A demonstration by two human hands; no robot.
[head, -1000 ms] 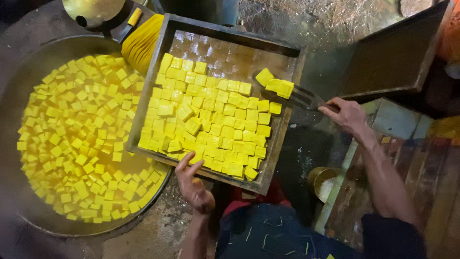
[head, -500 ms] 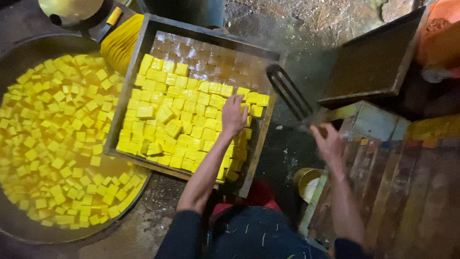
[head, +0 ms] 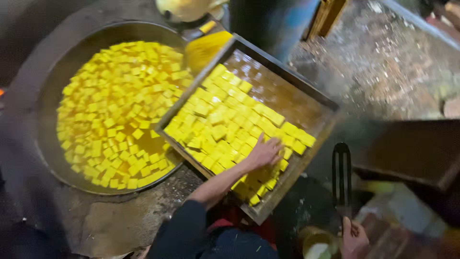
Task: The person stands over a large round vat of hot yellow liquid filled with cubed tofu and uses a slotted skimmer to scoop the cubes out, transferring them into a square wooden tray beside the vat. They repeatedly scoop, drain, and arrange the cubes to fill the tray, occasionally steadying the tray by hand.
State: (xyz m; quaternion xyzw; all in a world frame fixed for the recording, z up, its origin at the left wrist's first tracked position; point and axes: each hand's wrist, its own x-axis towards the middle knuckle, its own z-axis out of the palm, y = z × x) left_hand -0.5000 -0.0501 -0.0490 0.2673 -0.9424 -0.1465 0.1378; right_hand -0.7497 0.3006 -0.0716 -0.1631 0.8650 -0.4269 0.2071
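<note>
Left hand (head: 264, 152) lies spread, gripping nothing, on the cubes (head: 225, 127) in the tray (head: 287, 72), levelling them; right hand (head: 353, 237) grips the slotted spatula (head: 341, 172). Next calls for scooping cubes from the wok (head: 72, 62).

Yellow tofu cubes (head: 225, 129) lie packed flat in a tilted wooden tray (head: 306, 158); a dark slotted spatula (head: 341, 172) stands upright beside it.

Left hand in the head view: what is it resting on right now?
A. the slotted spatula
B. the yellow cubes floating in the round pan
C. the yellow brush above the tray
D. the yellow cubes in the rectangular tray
D: the left hand lies spread on the yellow cubes in the rectangular tray, while the right hand grips the slotted spatula.
</note>
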